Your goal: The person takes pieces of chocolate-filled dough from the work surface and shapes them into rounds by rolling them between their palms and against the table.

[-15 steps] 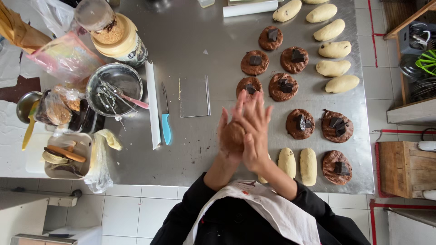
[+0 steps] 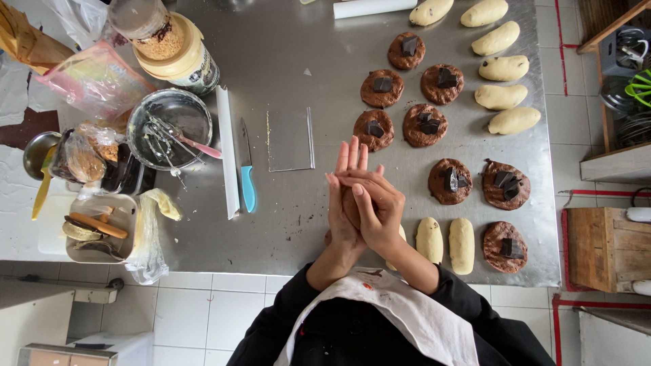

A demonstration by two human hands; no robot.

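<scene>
A brown lump of chocolate dough sits pressed between the two palms above the near edge of the steel desk, just beside the pale oblong rolls. Only a sliver of it shows, dark and matte, so its shape and long axis cannot be told. The left hand stands flat with fingers stretched away from the body, toward the chocolate-topped discs; the right hand lies across it, fingers curled over the dough. A blue-handled knife lies to the left, its blade pointing away.
</scene>
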